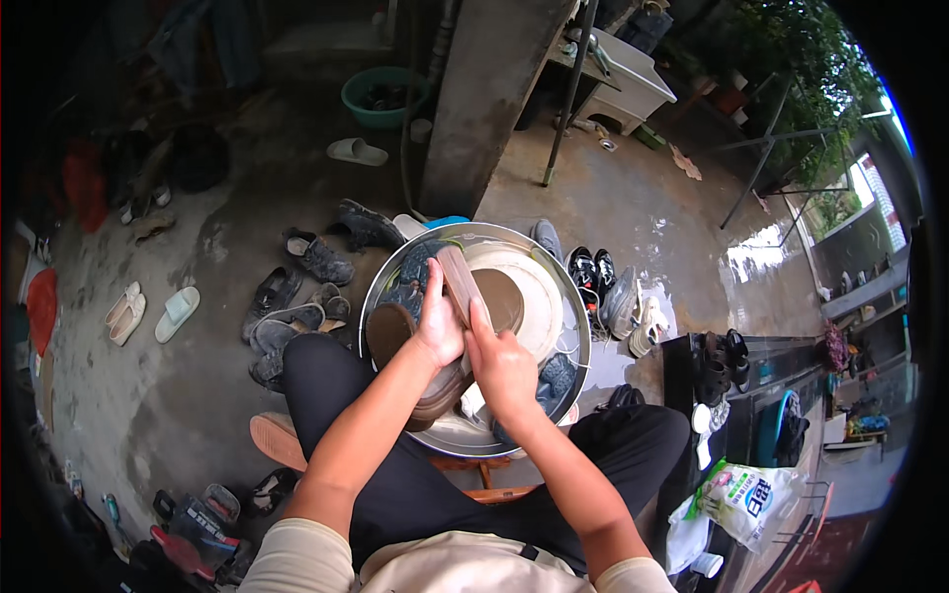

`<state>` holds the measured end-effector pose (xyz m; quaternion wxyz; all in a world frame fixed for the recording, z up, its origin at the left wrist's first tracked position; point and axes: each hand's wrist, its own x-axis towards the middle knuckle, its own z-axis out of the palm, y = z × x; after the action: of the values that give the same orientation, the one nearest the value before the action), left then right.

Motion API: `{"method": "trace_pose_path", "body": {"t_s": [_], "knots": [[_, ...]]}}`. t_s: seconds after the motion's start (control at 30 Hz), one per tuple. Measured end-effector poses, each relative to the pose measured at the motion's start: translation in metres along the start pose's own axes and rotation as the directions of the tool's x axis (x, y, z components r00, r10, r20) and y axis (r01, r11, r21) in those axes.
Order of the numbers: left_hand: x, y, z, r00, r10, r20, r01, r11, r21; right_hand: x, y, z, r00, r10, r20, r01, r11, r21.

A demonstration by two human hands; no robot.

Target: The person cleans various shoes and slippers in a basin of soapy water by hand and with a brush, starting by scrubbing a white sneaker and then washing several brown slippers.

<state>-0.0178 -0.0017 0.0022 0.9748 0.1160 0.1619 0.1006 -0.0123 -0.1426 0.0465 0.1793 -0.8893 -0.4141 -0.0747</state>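
A large round metal basin point(583, 356) stands between my knees with several shoes in it. My left hand point(439, 326) is around a brown shoe point(443, 396) tilted over the basin. In my right hand point(504, 363) is a long, flat brown brush point(460, 278), apparently wooden, its back towards me and my index finger along it. The bristles are hidden, and I cannot tell how they meet the shoe. Inside the basin are a cream plastic bowl point(545, 293) of murky brown liquid, a brown shoe sole point(389, 330), and dark blue footwear point(557, 374).
Dark shoes point(319, 256) and sandals crowd the floor left of the basin; sneakers point(593, 274) stand right. A concrete pillar point(482, 111) rises ahead. A green tub point(385, 96) and a white sink point(630, 81) are farther back. A plastic bag bearing writing point(749, 500) lies at right.
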Motion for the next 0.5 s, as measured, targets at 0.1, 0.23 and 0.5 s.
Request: {"method": "trace_pose_path", "body": {"t_s": [0.1,0.23,0.5], "knots": [[-0.006,0.015,0.001,0.997,-0.02,0.073,0.025,0.998,-0.066,-0.009,-0.005,-0.004,0.997,-0.043,0.067,0.042,0.999,0.019],[-0.002,0.011,-0.002,0.995,-0.056,0.079,0.063,0.995,-0.083,-0.066,0.002,-0.02,0.991,-0.017,0.131,0.014,1.0,0.022],[-0.004,0.024,0.008,0.988,-0.023,0.155,0.024,1.0,-0.002,-0.001,-0.001,-0.013,0.997,-0.045,0.064,0.043,0.999,0.031]]}}
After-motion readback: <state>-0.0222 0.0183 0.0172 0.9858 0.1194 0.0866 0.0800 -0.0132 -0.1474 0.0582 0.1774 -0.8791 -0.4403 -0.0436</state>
